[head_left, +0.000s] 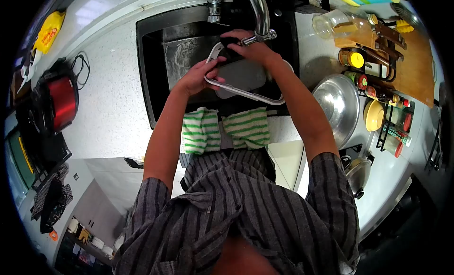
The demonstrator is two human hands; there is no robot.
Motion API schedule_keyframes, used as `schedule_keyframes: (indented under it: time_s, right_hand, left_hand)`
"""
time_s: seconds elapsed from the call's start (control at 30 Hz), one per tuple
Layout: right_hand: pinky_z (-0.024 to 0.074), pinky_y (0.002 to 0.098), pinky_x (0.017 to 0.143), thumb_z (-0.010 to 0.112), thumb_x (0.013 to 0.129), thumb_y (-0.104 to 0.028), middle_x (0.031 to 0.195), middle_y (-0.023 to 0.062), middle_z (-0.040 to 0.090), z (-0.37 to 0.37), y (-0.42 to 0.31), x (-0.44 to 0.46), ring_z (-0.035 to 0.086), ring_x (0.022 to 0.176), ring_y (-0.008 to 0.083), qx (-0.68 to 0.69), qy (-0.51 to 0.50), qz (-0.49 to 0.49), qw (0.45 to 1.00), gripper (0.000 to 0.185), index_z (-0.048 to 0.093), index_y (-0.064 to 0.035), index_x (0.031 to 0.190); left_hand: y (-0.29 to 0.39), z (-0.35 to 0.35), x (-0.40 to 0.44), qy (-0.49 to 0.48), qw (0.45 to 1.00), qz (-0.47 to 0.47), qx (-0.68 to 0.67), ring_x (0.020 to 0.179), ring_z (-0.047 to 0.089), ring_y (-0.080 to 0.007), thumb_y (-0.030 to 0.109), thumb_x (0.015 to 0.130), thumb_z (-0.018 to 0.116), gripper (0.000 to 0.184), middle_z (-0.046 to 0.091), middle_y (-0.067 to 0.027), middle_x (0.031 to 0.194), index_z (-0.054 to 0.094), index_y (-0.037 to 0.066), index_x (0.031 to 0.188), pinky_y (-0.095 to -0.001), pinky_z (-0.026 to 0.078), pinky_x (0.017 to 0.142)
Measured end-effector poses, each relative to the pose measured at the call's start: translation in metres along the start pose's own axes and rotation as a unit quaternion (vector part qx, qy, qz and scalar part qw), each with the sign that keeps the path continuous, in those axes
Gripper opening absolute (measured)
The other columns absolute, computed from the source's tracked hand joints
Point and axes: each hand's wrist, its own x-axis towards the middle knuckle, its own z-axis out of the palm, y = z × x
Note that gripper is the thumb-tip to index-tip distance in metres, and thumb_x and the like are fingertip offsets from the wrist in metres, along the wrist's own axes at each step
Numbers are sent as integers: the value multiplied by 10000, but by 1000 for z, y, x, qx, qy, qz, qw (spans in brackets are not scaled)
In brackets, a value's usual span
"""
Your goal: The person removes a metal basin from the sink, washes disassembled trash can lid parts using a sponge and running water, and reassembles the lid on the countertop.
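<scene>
Over the black sink (144,81), my left hand (201,77) grips the left edge of a clear container with a white rim (250,95). My right hand (248,47) is at the container's far side under the chrome faucet (259,15), fingers bent around something dark that I cannot make out. The container is tilted, its rim facing me. Two green-and-white striped cloths (201,130) (246,128) lie over the sink's front edge, just in front of the container.
A large metal bowl (336,107) stands right of the sink, near jars, a yellow bowl (374,115) and a knife rack. A glass jar (328,24) lies at the back right. On the left counter sits a red and black appliance (63,102) with a cable.
</scene>
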Motion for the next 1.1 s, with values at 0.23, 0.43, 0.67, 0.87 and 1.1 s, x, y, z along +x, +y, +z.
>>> schedule_keyframes:
  time_s: [0.23,0.43,0.67,0.87,1.1]
  right_hand:
    - [524,359,845,753,862,-152,1053,104,686,10,-1,1,660,969,261,-10,121,40,992,228,676,-34,1041]
    - [521,364,817,778,823,-108,989,92,666,22,8,-1,646,931,261,-13,221,7,975,188,668,-32,955]
    - [529,400,850,778,820,-169,1163,110,620,33,-5,-17,627,1041,311,-98,177,-46,978,247,690,-84,1035]
    - [535,423,873,722,849,-108,1244,128,569,21,-4,-27,603,1111,352,-135,88,-27,987,335,659,-147,1176]
    - [524,429,829,705,848,-58,1119,122,556,26,8,-25,611,1015,336,-104,64,54,991,317,691,-176,1142]
  left_hand:
    - [14,12,2,-8,998,24,52,733,663,-111,288,1079,442,449,469,47,716,433,89,1481,-306,609,595]
    - [17,14,7,-5,999,18,32,685,641,-116,267,1077,445,429,444,49,690,447,100,1472,-310,593,572]
    - [20,15,18,27,1000,3,6,714,668,-132,235,1062,473,289,487,43,694,533,83,1301,-323,603,550]
    - [8,12,24,21,999,0,-35,723,658,-126,215,1063,461,306,473,50,689,530,72,1324,-321,620,584]
    - [10,11,32,-4,999,-15,-46,750,638,-134,185,1050,454,347,455,46,682,523,58,1365,-367,635,654]
